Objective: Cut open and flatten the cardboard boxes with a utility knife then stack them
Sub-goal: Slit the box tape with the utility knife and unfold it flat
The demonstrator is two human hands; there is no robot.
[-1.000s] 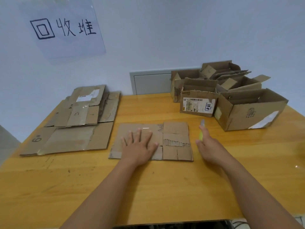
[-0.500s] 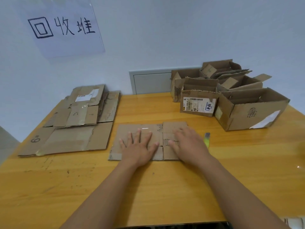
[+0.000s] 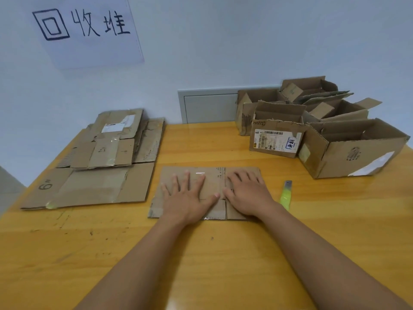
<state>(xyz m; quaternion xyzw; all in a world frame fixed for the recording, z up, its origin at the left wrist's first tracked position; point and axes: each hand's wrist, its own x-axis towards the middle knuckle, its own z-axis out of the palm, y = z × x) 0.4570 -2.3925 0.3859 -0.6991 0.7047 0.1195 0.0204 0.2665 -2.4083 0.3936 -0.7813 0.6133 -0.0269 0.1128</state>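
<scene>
Even, soft light, faint glare on the table [image 3: 201,139], wide-angle bending at edges, slight softness.

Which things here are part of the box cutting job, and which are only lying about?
Job: flattened box under left hand and right hand; utility knife; stack of flattened boxes; uncut boxes.

Lying about: handwritten sign; grey wall panel.

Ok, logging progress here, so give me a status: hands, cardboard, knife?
Left hand and right hand open, pressing the flattened box flat. Utility knife set down beside it on the table. Nothing in the way.
</scene>
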